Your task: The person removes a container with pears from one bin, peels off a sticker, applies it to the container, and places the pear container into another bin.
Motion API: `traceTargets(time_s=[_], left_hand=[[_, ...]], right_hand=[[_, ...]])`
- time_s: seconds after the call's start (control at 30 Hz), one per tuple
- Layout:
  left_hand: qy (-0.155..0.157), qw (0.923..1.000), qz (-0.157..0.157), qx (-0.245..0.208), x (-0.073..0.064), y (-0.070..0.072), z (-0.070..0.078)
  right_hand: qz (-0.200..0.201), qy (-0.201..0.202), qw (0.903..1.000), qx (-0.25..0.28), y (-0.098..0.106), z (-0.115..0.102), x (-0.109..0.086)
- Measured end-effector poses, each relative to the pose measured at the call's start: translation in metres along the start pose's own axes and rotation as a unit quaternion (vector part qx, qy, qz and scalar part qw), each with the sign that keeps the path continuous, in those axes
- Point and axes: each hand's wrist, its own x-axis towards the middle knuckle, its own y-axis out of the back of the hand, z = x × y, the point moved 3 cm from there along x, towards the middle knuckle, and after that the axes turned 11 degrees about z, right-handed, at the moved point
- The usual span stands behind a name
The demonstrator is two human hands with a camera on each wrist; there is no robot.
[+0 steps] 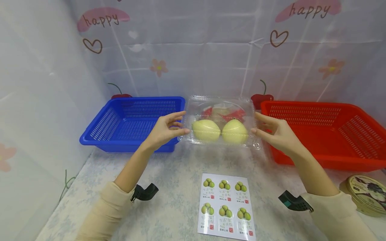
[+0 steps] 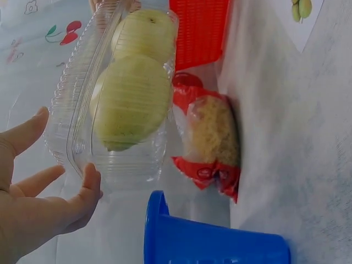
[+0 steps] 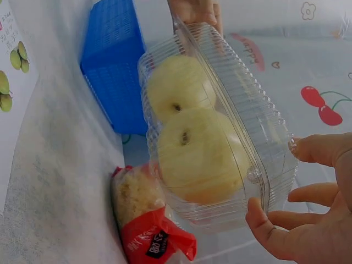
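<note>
A clear plastic clamshell box (image 1: 193, 104) is held up above the table between both hands, its lid closed over two pale yellow-green pears (image 1: 206, 130). The left hand (image 1: 163, 131) grips its left end, thumb on one side of the rim and fingers on the other. At the opposite end, the right hand (image 1: 279, 135) pinches the rim the same way. Seen from the right wrist, the pears (image 3: 201, 157) lie side by side against the clear wall. Through the box, the head view shows part of a red-and-clear bag lying behind it.
To the left stands a blue basket (image 1: 101, 142), to the right a red basket (image 1: 319, 161). A sheet of pear stickers (image 1: 226, 206) lies in front. The bag (image 2: 212, 129) holds something tan and crumbly. A round tin (image 1: 366, 194) sits at the right edge.
</note>
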Motion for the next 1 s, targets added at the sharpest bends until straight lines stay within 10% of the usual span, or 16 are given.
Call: traceTargets(time_s=[1.0], left_hand=[[0.018, 0.9994, -0.007, 0.029, -0.029, -0.049, -0.029]], right_hand=[[-0.021, -0.021, 0.9979, -0.058, -0.013, 0.020, -0.031]])
